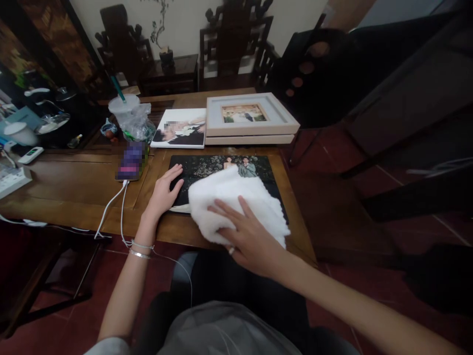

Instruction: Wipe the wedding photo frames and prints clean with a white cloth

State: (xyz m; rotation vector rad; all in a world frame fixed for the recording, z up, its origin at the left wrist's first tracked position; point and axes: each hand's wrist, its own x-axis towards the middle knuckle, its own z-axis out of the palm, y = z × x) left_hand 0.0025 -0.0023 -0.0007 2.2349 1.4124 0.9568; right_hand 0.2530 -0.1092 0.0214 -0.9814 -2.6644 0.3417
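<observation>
A dark photo panel (258, 165) showing two people lies flat on the wooden table near its front edge. My left hand (166, 190) rests on the panel's left edge, fingers stretched and holding nothing. Over the middle and right of the panel spreads a fluffy white cloth (236, 190), which hides much of the picture and hangs past its near edge. My right hand (247, 236) presses on this cloth and has hold of it, some fingers in its folds. A ring shows on that hand.
Behind the panel are a white-bordered photo print (180, 128) and stacked pale picture frames (251, 133). To the left lie a phone (131, 161) with a white cable (111, 202), a plastic bag (140, 125) and a cup with straw (121, 106). The wooden table (74, 182) ends just right of the panel.
</observation>
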